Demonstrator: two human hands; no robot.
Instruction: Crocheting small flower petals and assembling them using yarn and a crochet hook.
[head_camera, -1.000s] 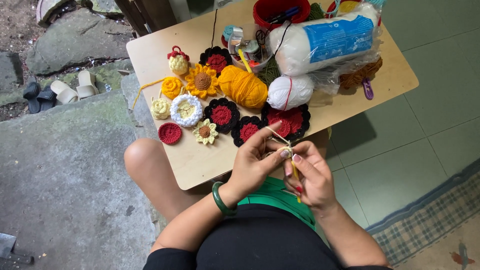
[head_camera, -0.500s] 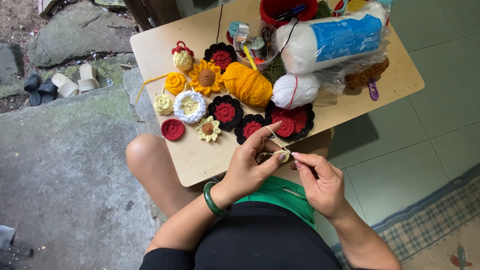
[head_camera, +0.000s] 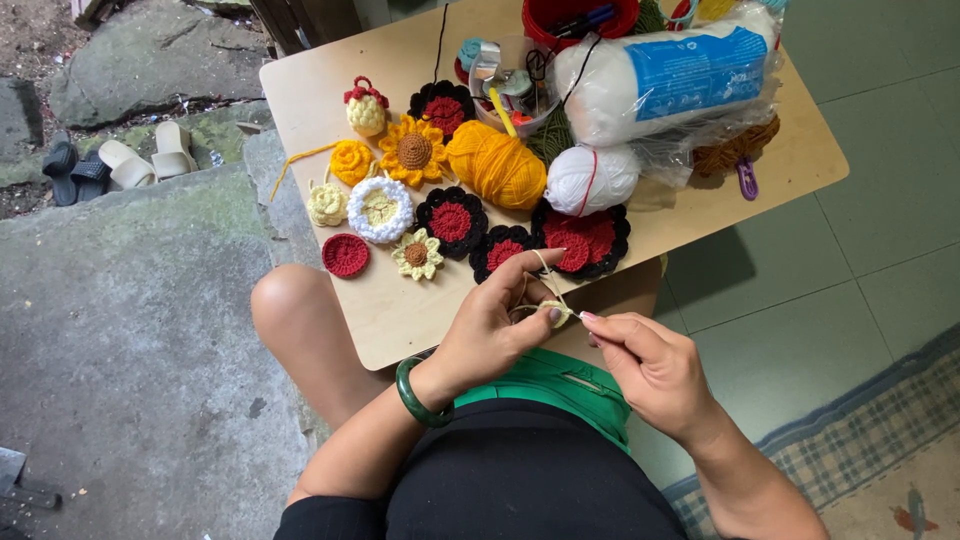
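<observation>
I saw a small pale crochet piece (head_camera: 556, 313) held just off the near edge of the counter (head_camera: 400, 315), above the lap, with a thin strand of pale yarn (head_camera: 545, 268) running up from it over the left index finger. The left hand (head_camera: 495, 325) was curled around the piece, thumb and fingers pinching it, index finger stretched out toward the counter. The right hand (head_camera: 650, 365) sat just beside it, fingertips pressed together in a pinch at the edge of the piece; whether it held a hook I could not tell. A green bangle (head_camera: 412, 393) circled the left wrist. On the counter just beyond the hands lay three black-rimmed flowers with red centres (head_camera: 502, 250), the largest at the right. Left of them sat a small cream flower with a brown centre (head_camera: 417, 255), a red round disc (head_camera: 346, 255), a white ring-shaped flower (head_camera: 380, 209) and a pale yellow rosette (head_camera: 327, 204). Farther back I saw a sunflower piece (head_camera: 413, 152), a yellow rose (head_camera: 351, 161), another black and red flower (head_camera: 443, 107) and a small cream ball with a red top (head_camera: 366, 108). A yellow yarn ball (head_camera: 497, 168) touched a white yarn ball (head_camera: 590, 180), and behind them lay a clear bag of white stuffing with a blue label (head_camera: 665, 80). Sandals (head_camera: 110, 165) rested on the stone floor (head_camera: 130, 350) well apart to the left.
</observation>
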